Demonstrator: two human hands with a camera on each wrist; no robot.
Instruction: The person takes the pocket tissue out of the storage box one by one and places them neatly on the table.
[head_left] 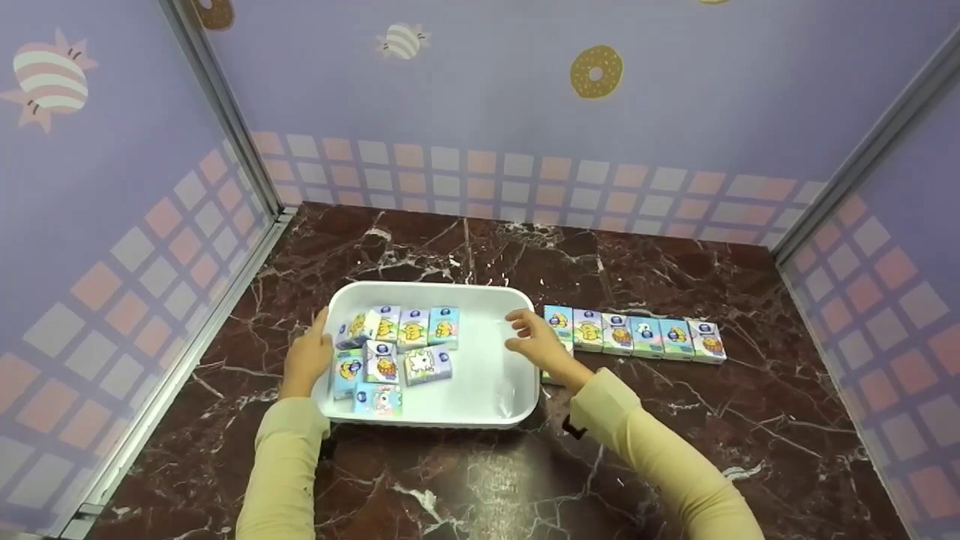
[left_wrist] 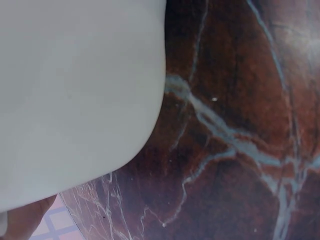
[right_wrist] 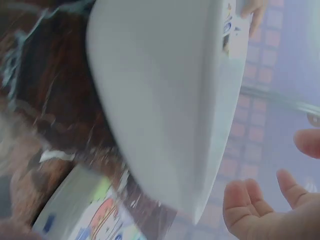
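A white plastic basin (head_left: 472,390) sits on the marble surface, with several small cartoon-printed packs (head_left: 413,330), like pocket tissues, in its left half. My left hand (head_left: 307,360) holds the basin's left rim; in the left wrist view the basin's wall (left_wrist: 75,90) hides most of that hand. Over the right rim reaches my right hand (head_left: 541,345), fingers loosely bent and nothing in them. The right wrist view shows its spread fingers (right_wrist: 245,200) in the air. Beside the basin, one pack (right_wrist: 100,212) lies below my right hand, partly hidden in the head view.
Several more packs (head_left: 646,335) form a straight row to the right of the basin. Purple panels with a checkered band (head_left: 480,172) enclose the back and both sides. A metal rail (head_left: 187,367) runs along the left edge of the dark marble (head_left: 675,450).
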